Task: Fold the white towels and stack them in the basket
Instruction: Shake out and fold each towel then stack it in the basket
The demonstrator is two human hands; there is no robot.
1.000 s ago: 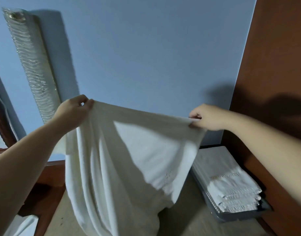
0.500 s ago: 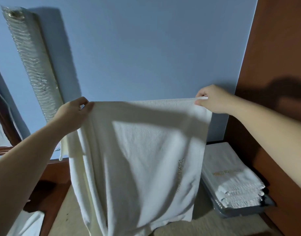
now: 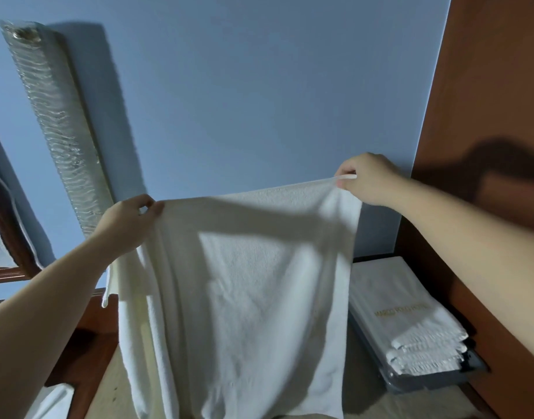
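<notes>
A white towel (image 3: 244, 297) hangs spread in the air in front of me, its lower edge out of view. My left hand (image 3: 126, 222) pinches its upper left corner, and a flap of cloth bunches and hangs below that hand. My right hand (image 3: 365, 181) pinches the upper right corner, held a little higher. At the lower right, a grey basket (image 3: 426, 384) on the floor holds a stack of folded white towels (image 3: 404, 316) with gold lettering on the top one.
A blue wall (image 3: 259, 101) stands behind the towel. A brown wooden panel (image 3: 495, 101) runs along the right beside the basket. A silvery textured strip (image 3: 57, 125) leans on the wall at the left, above dark wooden furniture (image 3: 87, 343). Beige floor shows below.
My right hand rose and moved right, pulling the towel's top edge taut and spreading the cloth flat. My left hand stayed nearly where it was.
</notes>
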